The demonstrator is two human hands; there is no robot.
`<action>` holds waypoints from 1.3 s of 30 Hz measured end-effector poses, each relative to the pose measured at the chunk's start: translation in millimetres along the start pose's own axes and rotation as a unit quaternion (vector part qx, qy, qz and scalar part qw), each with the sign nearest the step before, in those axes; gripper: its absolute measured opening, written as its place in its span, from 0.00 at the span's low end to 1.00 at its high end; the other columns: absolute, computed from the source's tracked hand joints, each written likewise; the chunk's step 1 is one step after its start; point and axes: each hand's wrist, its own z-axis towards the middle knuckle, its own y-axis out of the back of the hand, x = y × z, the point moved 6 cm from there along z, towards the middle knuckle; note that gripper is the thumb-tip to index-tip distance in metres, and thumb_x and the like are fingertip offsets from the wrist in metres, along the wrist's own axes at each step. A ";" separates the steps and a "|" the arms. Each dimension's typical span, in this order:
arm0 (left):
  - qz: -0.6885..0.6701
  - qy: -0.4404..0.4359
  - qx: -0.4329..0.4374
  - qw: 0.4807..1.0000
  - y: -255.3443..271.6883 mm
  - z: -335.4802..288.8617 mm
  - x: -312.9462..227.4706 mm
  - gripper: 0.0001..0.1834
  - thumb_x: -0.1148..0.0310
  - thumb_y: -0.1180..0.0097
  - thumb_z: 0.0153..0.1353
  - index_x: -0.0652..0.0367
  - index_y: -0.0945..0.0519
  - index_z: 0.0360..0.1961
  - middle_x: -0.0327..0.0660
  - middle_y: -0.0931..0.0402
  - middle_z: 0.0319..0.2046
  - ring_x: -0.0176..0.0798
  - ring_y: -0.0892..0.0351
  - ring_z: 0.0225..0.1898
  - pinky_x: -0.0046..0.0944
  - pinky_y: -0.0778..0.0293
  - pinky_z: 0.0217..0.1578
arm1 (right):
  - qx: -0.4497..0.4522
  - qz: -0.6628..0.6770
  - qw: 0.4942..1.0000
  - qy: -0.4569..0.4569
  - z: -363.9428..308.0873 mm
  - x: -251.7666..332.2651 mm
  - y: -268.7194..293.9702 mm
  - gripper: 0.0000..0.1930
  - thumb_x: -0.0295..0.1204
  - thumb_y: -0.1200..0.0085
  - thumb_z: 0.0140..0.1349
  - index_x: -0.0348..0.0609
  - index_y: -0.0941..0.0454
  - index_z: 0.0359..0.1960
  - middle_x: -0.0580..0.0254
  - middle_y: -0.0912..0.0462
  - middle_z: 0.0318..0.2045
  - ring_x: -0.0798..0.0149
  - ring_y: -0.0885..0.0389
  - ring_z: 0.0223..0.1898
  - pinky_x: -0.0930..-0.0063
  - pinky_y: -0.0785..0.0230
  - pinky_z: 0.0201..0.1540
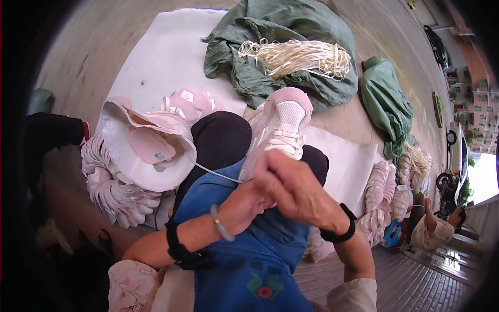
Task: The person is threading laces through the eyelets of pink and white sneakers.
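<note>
A pink and white shoe upper (283, 122) with white lacing rests on my lap, its toe pointing away from me. My left hand (247, 207) is closed near its close end, the fingertips mostly hidden. Across it lies my right hand (293, 188), fingers curled and slightly smeared by motion; what either hand grips is hidden. A thin white lace (215, 172) stretches from the left over my knee to the shoe beside my hands. Left of my knee, a white-lined container (169, 174) holds a pink piece (147, 145).
Stacked pink-white shoe parts (106, 187) sit at the left. Ahead, a bundle of cream laces (299, 57) lies on a green sack (228, 47) over a white sheet (150, 62). Another green sack (384, 101) and bundled uppers (377, 195) are at the right, near another person (436, 229).
</note>
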 end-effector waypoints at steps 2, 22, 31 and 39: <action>0.174 0.011 -0.058 0.983 12.5 -28.4 -14.2 0.09 0.67 0.45 0.63 0.60 0.24 0.40 0.34 0.26 0.28 0.25 0.28 0.30 0.30 0.32 0.31 | 0.113 0.139 0.983 0.049 -13.7 34.5 -25.9 0.04 0.27 0.54 0.69 0.40 0.32 0.37 0.62 0.31 0.25 0.69 0.27 0.23 0.73 0.32 0.28; 0.252 -0.411 -0.025 0.876 23.5 -126.5 -110.6 0.25 0.58 0.61 0.68 0.59 0.34 0.14 0.49 0.28 0.28 0.46 0.31 0.32 0.47 0.34 0.46 | -0.222 -0.088 0.969 -0.057 -37.3 -44.9 50.7 0.10 0.24 0.44 0.59 0.40 0.24 0.42 0.53 0.25 0.36 0.61 0.24 0.27 0.71 0.30 0.32; -0.013 -0.355 0.048 0.933 30.6 -119.0 -132.8 0.20 0.60 0.62 0.70 0.57 0.33 0.21 0.42 0.35 0.29 0.43 0.34 0.33 0.51 0.38 0.53 | -0.175 -0.167 0.970 -0.013 -33.2 -54.5 41.8 0.11 0.26 0.44 0.59 0.45 0.25 0.43 0.53 0.26 0.36 0.49 0.22 0.33 0.61 0.28 0.36; 0.040 -0.295 0.031 0.954 34.7 -97.0 -121.8 0.13 0.59 0.56 0.70 0.56 0.35 0.32 0.36 0.40 0.26 0.31 0.41 0.24 0.35 0.40 0.31 | -0.145 -0.180 0.973 -0.027 -24.6 -53.0 37.7 0.13 0.22 0.48 0.56 0.46 0.25 0.44 0.50 0.29 0.37 0.48 0.22 0.34 0.60 0.28 0.37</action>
